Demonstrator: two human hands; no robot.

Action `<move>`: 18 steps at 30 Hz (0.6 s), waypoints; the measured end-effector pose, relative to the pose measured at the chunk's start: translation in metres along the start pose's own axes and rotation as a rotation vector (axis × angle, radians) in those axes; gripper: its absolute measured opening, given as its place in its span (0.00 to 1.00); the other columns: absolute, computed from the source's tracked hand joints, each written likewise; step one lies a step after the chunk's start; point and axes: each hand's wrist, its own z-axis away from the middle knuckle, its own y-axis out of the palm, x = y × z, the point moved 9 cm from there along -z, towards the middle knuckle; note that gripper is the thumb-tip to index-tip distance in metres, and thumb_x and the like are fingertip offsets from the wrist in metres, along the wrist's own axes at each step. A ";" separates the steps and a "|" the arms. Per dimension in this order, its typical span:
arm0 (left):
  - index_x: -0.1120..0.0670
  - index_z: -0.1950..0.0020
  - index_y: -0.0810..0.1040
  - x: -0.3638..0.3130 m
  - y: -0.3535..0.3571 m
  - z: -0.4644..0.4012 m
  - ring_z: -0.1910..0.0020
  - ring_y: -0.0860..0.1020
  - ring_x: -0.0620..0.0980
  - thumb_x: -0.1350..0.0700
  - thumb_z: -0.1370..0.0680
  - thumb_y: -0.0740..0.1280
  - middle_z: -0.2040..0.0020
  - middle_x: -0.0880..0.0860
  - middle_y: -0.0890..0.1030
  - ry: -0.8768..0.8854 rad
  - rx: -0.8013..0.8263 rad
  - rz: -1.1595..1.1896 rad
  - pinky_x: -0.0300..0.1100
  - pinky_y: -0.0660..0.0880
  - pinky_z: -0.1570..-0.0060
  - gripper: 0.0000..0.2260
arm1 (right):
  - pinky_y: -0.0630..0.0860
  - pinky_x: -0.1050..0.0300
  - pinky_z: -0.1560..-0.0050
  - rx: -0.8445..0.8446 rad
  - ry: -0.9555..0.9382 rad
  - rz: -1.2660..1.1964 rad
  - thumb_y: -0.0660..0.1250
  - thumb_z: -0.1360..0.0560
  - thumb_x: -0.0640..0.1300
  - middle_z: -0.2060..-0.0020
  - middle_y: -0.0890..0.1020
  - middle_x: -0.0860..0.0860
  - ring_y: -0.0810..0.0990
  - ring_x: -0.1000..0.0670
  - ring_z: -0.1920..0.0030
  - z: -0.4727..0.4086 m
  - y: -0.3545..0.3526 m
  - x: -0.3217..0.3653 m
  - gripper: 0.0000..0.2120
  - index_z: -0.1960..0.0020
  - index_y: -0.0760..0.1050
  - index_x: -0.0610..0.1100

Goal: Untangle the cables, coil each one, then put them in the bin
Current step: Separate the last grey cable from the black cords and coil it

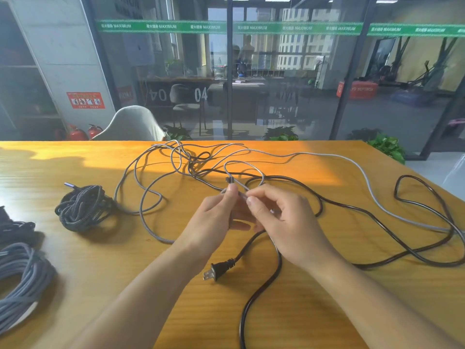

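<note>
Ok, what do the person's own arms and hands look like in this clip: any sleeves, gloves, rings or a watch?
Both forearms are bare as far as the frame shows them, with no sleeve in view. The left hand and the right hand wear no gloves. No ring shows on the visible fingers, and no watch or band on either wrist. The nails look short and unpainted. No markings or tattoos show.

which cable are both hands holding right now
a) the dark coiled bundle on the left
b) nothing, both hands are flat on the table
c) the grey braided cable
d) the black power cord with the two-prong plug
c: the left hand and right hand both pinch the grey braided cable near its connector, while the black power cord lies loose on the table.
</note>
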 end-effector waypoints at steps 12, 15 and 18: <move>0.61 0.42 0.84 -0.011 -0.013 0.001 0.51 0.85 0.55 0.48 0.12 0.54 0.49 0.60 0.87 0.112 -0.202 0.297 0.45 0.80 0.49 0.23 | 0.76 0.54 0.61 0.009 -0.048 0.166 0.62 0.14 0.49 0.65 0.83 0.55 0.81 0.51 0.63 0.005 0.006 0.009 0.11 0.54 0.78 0.52; 0.61 0.40 0.83 -0.013 -0.016 0.001 0.45 0.85 0.55 0.47 0.12 0.52 0.46 0.58 0.87 0.115 -0.189 0.320 0.48 0.79 0.44 0.24 | 0.74 0.46 0.62 0.023 -0.112 0.266 0.59 0.14 0.52 0.67 0.79 0.51 0.79 0.48 0.64 0.006 0.007 0.011 0.13 0.54 0.76 0.51; 0.61 0.38 0.83 -0.012 -0.011 0.003 0.40 0.84 0.55 0.46 0.12 0.51 0.43 0.58 0.86 0.081 -0.135 0.277 0.44 0.78 0.43 0.25 | 0.74 0.46 0.61 0.002 -0.157 0.248 0.59 0.14 0.52 0.65 0.80 0.53 0.78 0.48 0.64 0.008 0.007 0.015 0.12 0.51 0.78 0.51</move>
